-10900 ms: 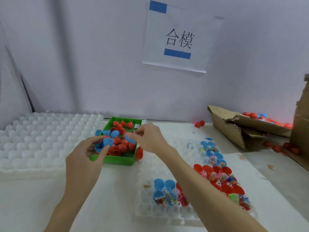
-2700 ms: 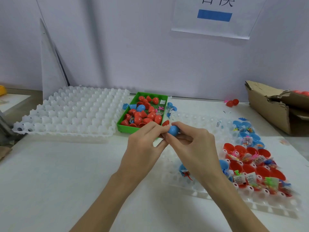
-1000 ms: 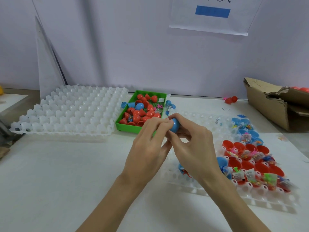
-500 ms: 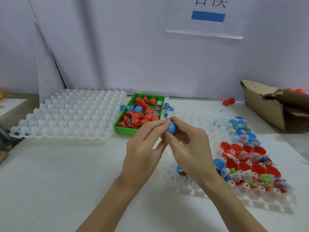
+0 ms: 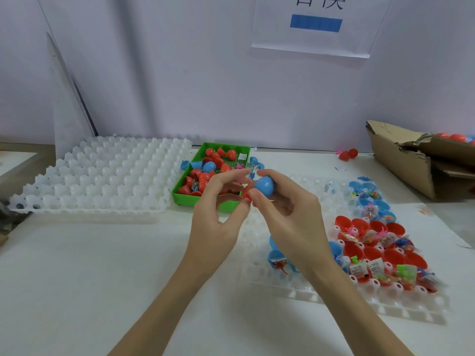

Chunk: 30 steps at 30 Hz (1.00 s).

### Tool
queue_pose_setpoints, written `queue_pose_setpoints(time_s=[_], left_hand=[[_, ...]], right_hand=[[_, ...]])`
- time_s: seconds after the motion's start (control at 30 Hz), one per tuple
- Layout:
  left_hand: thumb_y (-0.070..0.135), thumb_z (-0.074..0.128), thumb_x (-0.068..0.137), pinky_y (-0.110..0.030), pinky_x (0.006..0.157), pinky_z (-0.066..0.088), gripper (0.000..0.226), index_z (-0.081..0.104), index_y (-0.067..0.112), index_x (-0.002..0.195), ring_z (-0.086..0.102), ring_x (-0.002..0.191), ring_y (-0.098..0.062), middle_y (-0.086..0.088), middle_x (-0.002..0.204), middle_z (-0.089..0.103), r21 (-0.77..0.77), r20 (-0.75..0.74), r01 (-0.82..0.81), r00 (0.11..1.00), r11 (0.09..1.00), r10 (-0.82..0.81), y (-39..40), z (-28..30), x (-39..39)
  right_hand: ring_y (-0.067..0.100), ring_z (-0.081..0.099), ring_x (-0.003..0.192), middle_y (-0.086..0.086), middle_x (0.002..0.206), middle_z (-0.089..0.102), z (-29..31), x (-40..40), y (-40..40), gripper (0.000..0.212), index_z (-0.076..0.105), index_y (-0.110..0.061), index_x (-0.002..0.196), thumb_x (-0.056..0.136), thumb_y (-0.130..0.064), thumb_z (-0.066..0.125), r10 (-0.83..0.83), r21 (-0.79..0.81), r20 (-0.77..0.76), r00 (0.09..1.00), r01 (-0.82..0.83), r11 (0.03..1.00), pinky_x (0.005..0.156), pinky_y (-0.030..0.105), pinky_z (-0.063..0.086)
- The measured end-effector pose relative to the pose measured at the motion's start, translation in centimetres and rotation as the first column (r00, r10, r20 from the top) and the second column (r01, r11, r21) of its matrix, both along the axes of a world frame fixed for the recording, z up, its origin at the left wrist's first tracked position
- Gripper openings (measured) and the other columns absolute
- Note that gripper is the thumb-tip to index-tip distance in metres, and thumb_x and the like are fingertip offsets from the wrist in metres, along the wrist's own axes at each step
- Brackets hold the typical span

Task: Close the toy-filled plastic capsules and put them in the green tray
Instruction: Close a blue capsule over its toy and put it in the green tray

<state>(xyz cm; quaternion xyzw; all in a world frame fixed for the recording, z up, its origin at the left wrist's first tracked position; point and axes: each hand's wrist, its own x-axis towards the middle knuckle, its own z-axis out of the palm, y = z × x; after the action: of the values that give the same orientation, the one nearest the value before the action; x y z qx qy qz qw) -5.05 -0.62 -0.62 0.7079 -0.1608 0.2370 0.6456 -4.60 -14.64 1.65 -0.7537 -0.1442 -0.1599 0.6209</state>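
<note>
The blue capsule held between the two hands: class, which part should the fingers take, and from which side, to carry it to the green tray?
Take the blue capsule across its rounded blue dome, with thumb and fingertips on opposite sides, as the right hand does now. Its smooth egg shape probably slips if pinched at the tip. Come from the right, because the green tray lies left.

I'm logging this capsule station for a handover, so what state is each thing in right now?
Blue plastic capsule: held in the right hand, looks closed.
Left hand: fingers curled at a red piece.
Green plastic tray: partly filled with capsules.
Red capsule halves: open, toys inside.
Brown cardboard box: torn open.
</note>
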Motion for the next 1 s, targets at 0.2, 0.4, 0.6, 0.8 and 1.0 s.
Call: queue_pose_setpoints(time_s=[0.2,0.4,0.6,0.8,1.0], left_hand=[[0.011,0.061,0.097,-0.032,0.087,0.058,0.017,0.071,0.012,0.111,0.068,0.102,-0.026,0.0,0.109,0.073,0.029,0.028,-0.06,0.998,0.998,0.059,0.2,0.0,0.1],[0.02,0.057,0.099,-0.034,0.087,0.057,0.016,0.072,0.017,0.102,0.068,0.102,-0.018,0.007,0.102,0.073,0.034,0.024,-0.222,0.975,0.975,0.221,1.1,-0.6,0.6],[0.006,0.06,0.103,-0.058,0.084,0.058,0.021,0.073,0.021,0.097,0.068,0.101,-0.017,0.007,0.101,0.073,0.025,-0.035,-0.238,0.971,0.971,0.238,1.2,-0.8,0.9],[0.005,0.063,0.1,-0.055,0.078,0.059,0.018,0.074,0.019,0.097,0.066,0.09,-0.013,0.01,0.094,0.072,0.1,-0.082,-0.209,0.973,0.973,0.217,1.4,-0.9,1.2],[0.007,0.071,0.096,-0.019,0.068,0.051,0.019,0.074,0.026,0.094,0.064,0.08,-0.011,0.019,0.09,0.071,0.299,-0.112,-0.059,0.989,0.953,0.096,0.8,-1.2,0.9]], right_hand=[[0.023,0.072,0.111,0.007,0.119,0.075,1.0,0.0,-0.4,0.034,0.058,-0.008,0.134,0.101,-0.016,0.06,0.34,0.515,-0.258,0.904,-0.169,0.84,0.095,0.029,0.058],[0.015,0.066,0.089,0.014,0.104,0.071,3.4,2.1,-4.0,0.055,0.065,0.01,0.126,0.102,-0.039,0.056,0.658,0.869,-0.41,0.631,0.05,0.493,0.077,0.021,0.056],[0.021,0.056,0.082,0.028,0.108,0.063,11.2,9.3,-15.2,0.055,0.045,0.011,0.136,0.111,-0.034,0.026,0.448,0.994,-0.091,0.889,0.11,-0.018,0.069,0.024,0.045],[0.01,0.056,0.075,0.01,0.105,0.067,8.2,9.9,-17.1,0.042,0.061,0.003,0.131,0.11,-0.028,0.042,0.042,0.4,-0.496,0.867,0.184,0.898,0.054,0.018,0.049],[0.001,0.069,0.075,-0.012,0.088,0.076,3.2,5.2,-12.8,0.02,0.078,-0.028,0.096,0.099,-0.014,0.064,-0.127,-0.583,-0.291,0.948,-0.071,0.809,0.063,0.013,0.052]])
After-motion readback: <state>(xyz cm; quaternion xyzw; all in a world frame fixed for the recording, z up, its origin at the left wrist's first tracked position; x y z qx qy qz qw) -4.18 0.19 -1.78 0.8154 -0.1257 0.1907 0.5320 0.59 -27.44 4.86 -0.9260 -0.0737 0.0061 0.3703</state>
